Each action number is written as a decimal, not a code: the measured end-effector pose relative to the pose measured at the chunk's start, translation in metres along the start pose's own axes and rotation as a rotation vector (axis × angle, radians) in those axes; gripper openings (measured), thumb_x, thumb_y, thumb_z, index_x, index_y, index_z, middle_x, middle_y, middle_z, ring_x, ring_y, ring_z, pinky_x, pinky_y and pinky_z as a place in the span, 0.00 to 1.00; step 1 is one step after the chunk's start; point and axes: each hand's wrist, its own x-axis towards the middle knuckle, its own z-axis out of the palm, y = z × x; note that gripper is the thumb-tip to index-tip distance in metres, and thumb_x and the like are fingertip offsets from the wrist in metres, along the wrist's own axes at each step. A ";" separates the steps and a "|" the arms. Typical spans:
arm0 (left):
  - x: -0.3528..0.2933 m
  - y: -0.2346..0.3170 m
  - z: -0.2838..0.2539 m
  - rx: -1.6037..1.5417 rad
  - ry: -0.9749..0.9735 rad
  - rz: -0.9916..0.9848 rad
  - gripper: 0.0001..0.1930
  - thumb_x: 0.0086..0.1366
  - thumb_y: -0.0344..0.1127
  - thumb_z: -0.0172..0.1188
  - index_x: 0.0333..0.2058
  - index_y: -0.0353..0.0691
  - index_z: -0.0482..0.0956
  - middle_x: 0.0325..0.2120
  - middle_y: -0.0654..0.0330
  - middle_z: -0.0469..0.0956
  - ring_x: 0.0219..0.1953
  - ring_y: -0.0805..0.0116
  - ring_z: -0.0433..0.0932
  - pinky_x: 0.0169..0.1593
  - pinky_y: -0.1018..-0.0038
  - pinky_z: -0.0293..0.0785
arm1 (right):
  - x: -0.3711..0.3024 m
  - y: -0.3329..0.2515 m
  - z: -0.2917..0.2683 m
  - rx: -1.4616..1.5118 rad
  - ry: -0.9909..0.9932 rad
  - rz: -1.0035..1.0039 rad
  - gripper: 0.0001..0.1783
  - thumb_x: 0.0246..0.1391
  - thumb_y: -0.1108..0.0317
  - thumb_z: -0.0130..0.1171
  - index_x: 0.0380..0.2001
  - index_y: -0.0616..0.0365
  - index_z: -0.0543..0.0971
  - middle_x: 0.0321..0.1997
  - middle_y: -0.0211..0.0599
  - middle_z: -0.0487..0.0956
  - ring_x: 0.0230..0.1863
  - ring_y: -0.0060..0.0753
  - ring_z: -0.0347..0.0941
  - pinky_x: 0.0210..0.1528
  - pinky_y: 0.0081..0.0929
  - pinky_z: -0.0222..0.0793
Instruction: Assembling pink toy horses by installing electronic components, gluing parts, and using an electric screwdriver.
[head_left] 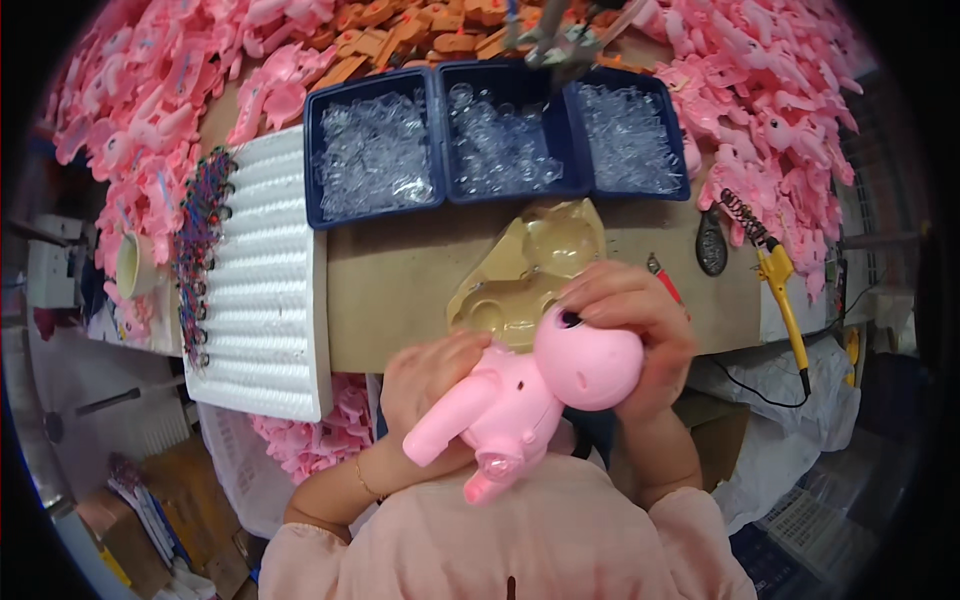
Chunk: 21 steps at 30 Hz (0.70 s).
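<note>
A pink plastic toy figure (520, 395) with a round head and a dark eye is held up in front of my chest, tilted, its head toward the right. My right hand (640, 325) curls around the head, fingers over its top near the eye. Against the back of the body, my left hand (430, 375) has its fingers bent round, partly hidden by the toy's arm. A clear piece shows at the end of the lower body. Just beyond the toy lies a tan moulded tray (480, 285) with hollows.
Three dark blue bins (433, 190) hold clear plastic parts. A white ribbed foam board (265, 290) carries small wired components along its left edge. Pink shells (140, 120) and orange parts (400, 35) pile up behind. At right are a yellow soldering iron (785, 300) and a red-handled tool (665, 280).
</note>
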 end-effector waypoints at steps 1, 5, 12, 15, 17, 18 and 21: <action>-0.005 0.000 0.007 -0.003 0.054 -0.003 0.27 0.42 0.43 0.66 0.41 0.38 0.71 0.37 0.55 0.76 0.38 0.59 0.77 0.40 0.69 0.67 | 0.002 -0.001 0.002 -0.013 0.003 -0.009 0.29 0.61 0.48 0.34 0.27 0.64 0.72 0.31 0.49 0.74 0.31 0.44 0.71 0.39 0.39 0.66; -0.009 0.006 0.003 -0.179 -0.094 -0.238 0.21 0.37 0.39 0.67 0.32 0.36 0.74 0.29 0.57 0.76 0.30 0.61 0.76 0.33 0.70 0.73 | 0.002 -0.007 0.003 0.036 0.046 0.069 0.28 0.62 0.56 0.32 0.23 0.67 0.74 0.28 0.51 0.75 0.30 0.44 0.72 0.38 0.39 0.67; -0.001 0.002 0.005 -0.261 -0.172 -0.325 0.23 0.40 0.37 0.67 0.37 0.37 0.72 0.33 0.57 0.75 0.32 0.66 0.75 0.37 0.73 0.73 | 0.005 -0.001 0.008 -0.071 0.116 0.221 0.25 0.60 0.61 0.32 0.24 0.69 0.75 0.30 0.52 0.77 0.31 0.42 0.73 0.39 0.35 0.68; -0.001 -0.001 0.002 -0.323 0.011 -0.224 0.24 0.41 0.36 0.67 0.39 0.37 0.71 0.33 0.57 0.76 0.32 0.60 0.77 0.33 0.70 0.74 | 0.014 -0.011 0.001 -0.079 0.057 0.429 0.25 0.60 0.58 0.33 0.31 0.69 0.75 0.35 0.50 0.77 0.37 0.40 0.73 0.44 0.34 0.67; -0.012 -0.019 -0.010 -1.146 -0.269 -0.728 0.25 0.45 0.32 0.65 0.44 0.37 0.70 0.38 0.58 0.74 0.39 0.64 0.76 0.41 0.69 0.74 | 0.023 -0.023 -0.010 -0.080 -0.053 0.572 0.26 0.60 0.55 0.34 0.38 0.69 0.75 0.41 0.50 0.76 0.43 0.40 0.73 0.48 0.33 0.66; 0.008 -0.006 -0.037 -1.402 -0.418 -0.740 0.28 0.50 0.30 0.63 0.50 0.35 0.66 0.43 0.56 0.72 0.46 0.66 0.72 0.49 0.69 0.71 | 0.026 -0.030 -0.017 0.332 -0.103 0.665 0.23 0.55 0.59 0.46 0.47 0.67 0.68 0.48 0.45 0.71 0.49 0.37 0.68 0.50 0.30 0.64; 0.006 -0.015 -0.022 -2.277 -0.634 -0.939 0.35 0.54 0.49 0.59 0.54 0.30 0.62 0.47 0.43 0.69 0.50 0.53 0.70 0.53 0.64 0.68 | 0.030 -0.033 -0.007 0.410 -0.381 0.572 0.53 0.31 0.67 0.71 0.62 0.61 0.53 0.63 0.40 0.58 0.62 0.34 0.56 0.62 0.30 0.51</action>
